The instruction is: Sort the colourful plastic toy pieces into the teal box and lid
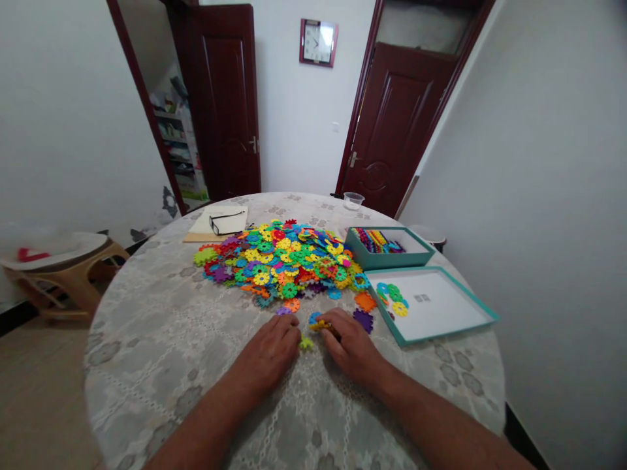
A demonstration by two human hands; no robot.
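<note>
A big heap of colourful plastic snowflake discs point(284, 264) lies in the middle of a round table point(161, 339) with a pale patterned cloth. My left hand point(269, 352) rests on the cloth near the table's front, fingers curled, its tips beside a small yellow-green disc point(306, 343). My right hand point(350, 346) is closed on a small cluster of joined discs point(321, 322), blue and yellow. An orange disc point(365, 301) and a purple disc point(363, 320) lie just right of that hand.
A teal box point(389, 247) with sorted pieces and its teal-rimmed lid point(441, 307) with a few discs sit at the right. Glasses point(226, 220) lie on a notebook at the back left, with a clear cup point(353, 200) at the far edge. A wooden stool point(63, 267) stands left.
</note>
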